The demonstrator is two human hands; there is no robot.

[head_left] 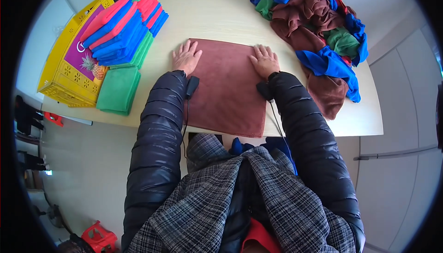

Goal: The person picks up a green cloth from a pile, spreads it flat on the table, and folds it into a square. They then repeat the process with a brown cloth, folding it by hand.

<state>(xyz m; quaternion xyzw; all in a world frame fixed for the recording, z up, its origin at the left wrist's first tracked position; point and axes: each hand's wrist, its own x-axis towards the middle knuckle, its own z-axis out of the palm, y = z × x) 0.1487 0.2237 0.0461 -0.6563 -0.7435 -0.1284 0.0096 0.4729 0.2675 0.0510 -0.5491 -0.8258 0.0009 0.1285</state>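
Note:
A brown cloth lies spread flat on the pale table in front of me, its near edge close to the table's front edge. My left hand rests palm down at its far left corner, fingers stretched out. At the far right corner my right hand lies flat too, fingers apart, partly on the cloth and partly on the table. Neither hand grips anything. Small black devices with cables sit at both wrists.
Folded red, blue and green cloths are stacked at the left, beside a yellow crate. A loose heap of brown, blue, green and red cloths covers the far right of the table. A red stool stands on the floor.

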